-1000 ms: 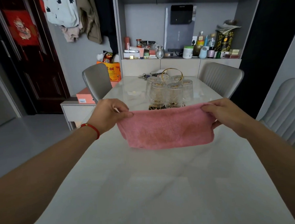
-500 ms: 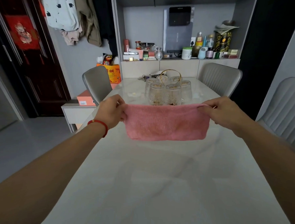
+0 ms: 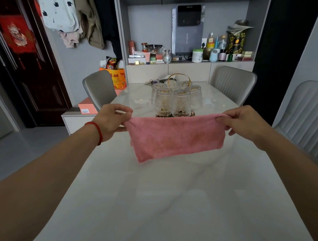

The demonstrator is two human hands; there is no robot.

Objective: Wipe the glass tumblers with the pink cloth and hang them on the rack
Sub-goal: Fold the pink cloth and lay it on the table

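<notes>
The pink cloth (image 3: 175, 136) is held stretched above the surface (image 3: 167, 202), its top corners pinched by the left hand (image 3: 111, 120) and the right hand (image 3: 243, 121), each grip clamped on a corner. The glass tumblers (image 3: 177, 99) are seen inverted on the rack (image 3: 179, 77) beyond the cloth, untouched. The preparatory step is judged in hand; next, one corner must be released and a tumbler lifted for wiping.

A single head-worn wide-angle view looks forward and down along the worktop (image 3: 158, 202) toward 12 o'clock. Both forearms enter from the lower corners, close to the lens; the shelf unit (image 3: 188, 68) stands far off at 12 o'clock.
</notes>
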